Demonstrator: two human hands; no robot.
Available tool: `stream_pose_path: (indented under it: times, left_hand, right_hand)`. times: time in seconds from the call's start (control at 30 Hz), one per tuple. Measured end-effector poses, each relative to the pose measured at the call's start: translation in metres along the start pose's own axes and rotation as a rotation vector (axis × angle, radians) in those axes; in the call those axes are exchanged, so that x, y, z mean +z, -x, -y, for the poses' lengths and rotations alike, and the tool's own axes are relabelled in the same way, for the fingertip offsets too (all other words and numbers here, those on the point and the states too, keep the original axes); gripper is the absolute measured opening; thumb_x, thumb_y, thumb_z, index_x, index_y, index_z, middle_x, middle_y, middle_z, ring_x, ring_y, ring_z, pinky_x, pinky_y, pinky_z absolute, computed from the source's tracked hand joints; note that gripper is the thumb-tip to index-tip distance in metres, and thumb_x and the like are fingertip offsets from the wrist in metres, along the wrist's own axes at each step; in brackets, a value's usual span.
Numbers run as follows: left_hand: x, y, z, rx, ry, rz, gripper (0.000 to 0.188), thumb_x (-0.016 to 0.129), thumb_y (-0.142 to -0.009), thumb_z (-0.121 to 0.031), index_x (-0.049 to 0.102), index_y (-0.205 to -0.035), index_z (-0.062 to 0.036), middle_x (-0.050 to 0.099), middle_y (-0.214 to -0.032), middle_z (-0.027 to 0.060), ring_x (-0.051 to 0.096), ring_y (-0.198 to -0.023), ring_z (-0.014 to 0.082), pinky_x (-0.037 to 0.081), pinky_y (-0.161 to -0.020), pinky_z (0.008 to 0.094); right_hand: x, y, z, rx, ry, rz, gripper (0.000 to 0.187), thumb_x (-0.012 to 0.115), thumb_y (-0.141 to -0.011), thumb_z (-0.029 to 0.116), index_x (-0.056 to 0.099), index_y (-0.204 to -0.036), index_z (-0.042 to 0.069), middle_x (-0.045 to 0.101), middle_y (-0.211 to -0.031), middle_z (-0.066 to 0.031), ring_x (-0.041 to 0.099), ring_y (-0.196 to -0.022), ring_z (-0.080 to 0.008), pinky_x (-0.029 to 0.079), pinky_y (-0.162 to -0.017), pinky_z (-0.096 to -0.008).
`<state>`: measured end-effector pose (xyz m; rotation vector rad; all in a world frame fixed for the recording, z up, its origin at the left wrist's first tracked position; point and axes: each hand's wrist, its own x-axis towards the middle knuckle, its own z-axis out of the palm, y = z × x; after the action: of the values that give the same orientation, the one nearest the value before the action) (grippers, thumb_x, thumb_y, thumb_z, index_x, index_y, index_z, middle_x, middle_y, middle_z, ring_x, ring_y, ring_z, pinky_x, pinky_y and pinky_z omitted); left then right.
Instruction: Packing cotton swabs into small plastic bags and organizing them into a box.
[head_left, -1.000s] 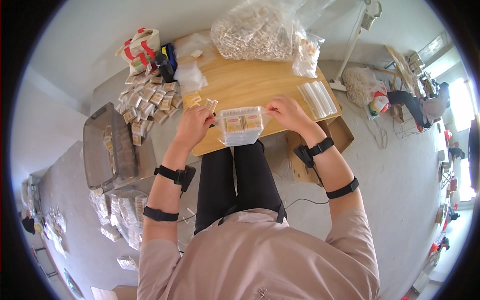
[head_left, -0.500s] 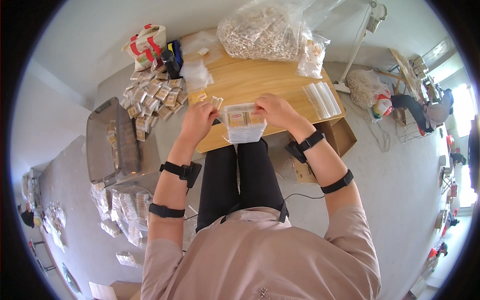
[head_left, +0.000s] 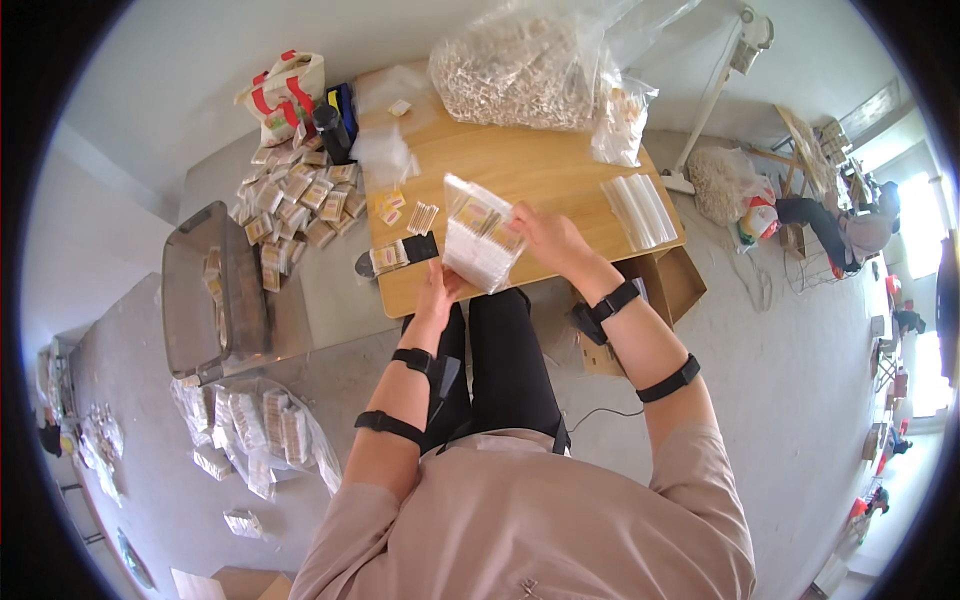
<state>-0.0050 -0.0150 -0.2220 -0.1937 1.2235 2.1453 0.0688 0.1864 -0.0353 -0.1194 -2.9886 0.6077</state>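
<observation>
A clear plastic pouch [head_left: 478,240] holding rows of thin pale sticks and a yellow-and-red card hangs tilted over the front edge of the wooden table [head_left: 560,170]. My right hand [head_left: 548,240] pinches its right side. At the pouch's lower left corner, my left hand [head_left: 438,292] grips it with bent fingers, partly hidden by the plastic. Just left of the pouch lie a small black item [head_left: 420,247] and a pack of sticks [head_left: 388,258]. Behind them are a loose row of sticks [head_left: 423,218] and several yellow cards [head_left: 392,206].
A large bag of pale sticks [head_left: 515,75] stands at the back. Flat clear sleeves [head_left: 640,212] lie at the table's right. To the left are a heap of packs [head_left: 305,195], a black bottle [head_left: 332,132] and a grey bin [head_left: 240,300]. An open carton [head_left: 675,285] sits below right.
The pouch has turned from level to a steep tilt. My left hand has moved down from its upper left corner to its lower left, uncovering the black item and cards.
</observation>
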Motion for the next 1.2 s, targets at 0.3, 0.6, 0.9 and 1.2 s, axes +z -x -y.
stream_pose_path:
  times: [0.3,0.6,0.9,1.2]
  left_hand:
    - [0.020,-0.003,-0.026,-0.102,0.280,-0.217,0.065,0.031,-0.098,-0.056,0.037,-0.135,-0.0028,0.051,-0.129,0.0159,0.048,-0.121,0.0306,0.038,-0.102,0.0459]
    - [0.020,0.010,-0.040,0.167,-0.339,-0.237,0.057,0.031,-0.102,-0.039,0.033,-0.141,0.0026,0.042,-0.141,0.0165,0.043,-0.129,0.0302,0.033,-0.106,0.0339]
    - [0.032,0.000,-0.021,0.797,-1.447,-0.261,0.057,0.046,-0.095,-0.024,0.029,-0.143,0.0012,0.033,-0.146,0.0221,0.030,-0.136,0.0352,0.026,-0.111,0.0456]
    - [0.063,0.009,-0.031,0.736,-1.902,-0.036,0.065,0.049,-0.094,-0.035,0.028,-0.143,0.0017,0.025,-0.150,0.0223,0.021,-0.141,0.0359,0.017,-0.115,0.0479]
  right_hand:
    - [0.014,-0.009,0.000,0.201,-0.957,-0.034,0.013,0.052,-0.097,0.021,0.053,-0.098,0.008,0.053,-0.066,-0.0014,0.046,-0.052,-0.0111,0.037,-0.049,-0.0258]
    - [0.076,0.013,-0.071,0.530,-1.909,-0.164,0.013,0.046,-0.100,0.019,0.050,-0.091,0.011,0.040,-0.060,0.0030,0.033,-0.045,-0.0062,0.027,-0.042,-0.0209]
    - [0.122,0.044,-0.122,0.621,-0.490,-0.143,0.026,0.054,-0.094,0.026,0.053,-0.108,0.004,0.064,-0.087,-0.0132,0.063,-0.081,-0.0291,0.049,-0.069,-0.0381]
    - [0.100,0.008,-0.037,-0.108,0.195,-0.169,0.059,0.052,-0.091,0.036,0.041,-0.137,0.000,0.042,-0.141,-0.0178,0.035,-0.134,-0.0311,0.026,-0.111,-0.0451]
